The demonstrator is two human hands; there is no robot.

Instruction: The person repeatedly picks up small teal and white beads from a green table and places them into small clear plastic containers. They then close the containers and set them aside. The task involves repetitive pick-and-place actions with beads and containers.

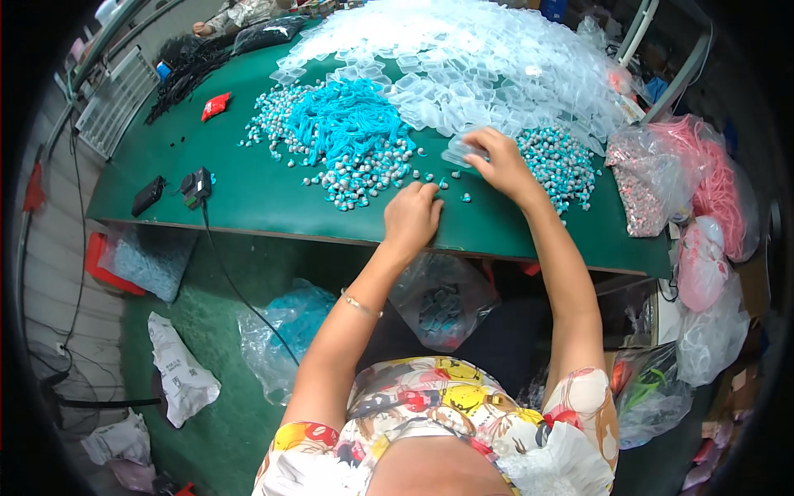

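Note:
My right hand (pixel 503 169) pinches a small clear plastic box (pixel 455 154) above the green tabletop, between two piles of small parts. My left hand (pixel 411 217) rests near the table's front edge with its fingers curled together; what they hold, if anything, is hidden. Just past its fingertips lie a few loose grey-and-turquoise bead-like pieces (pixel 466 197). Left of centre, a heap of turquoise cords (pixel 347 120) lies among many such pieces (pixel 347 194). Another pile of the pieces (pixel 562 165) sits to the right of my right hand.
A large mound of clear plastic boxes (pixel 496 62) covers the back of the green table (pixel 248 207). Bags of pink pieces (pixel 641 186) and pink cords (pixel 715 198) stand at the right. A black device with a cable (pixel 196 187) and a red packet (pixel 216 107) lie at the left.

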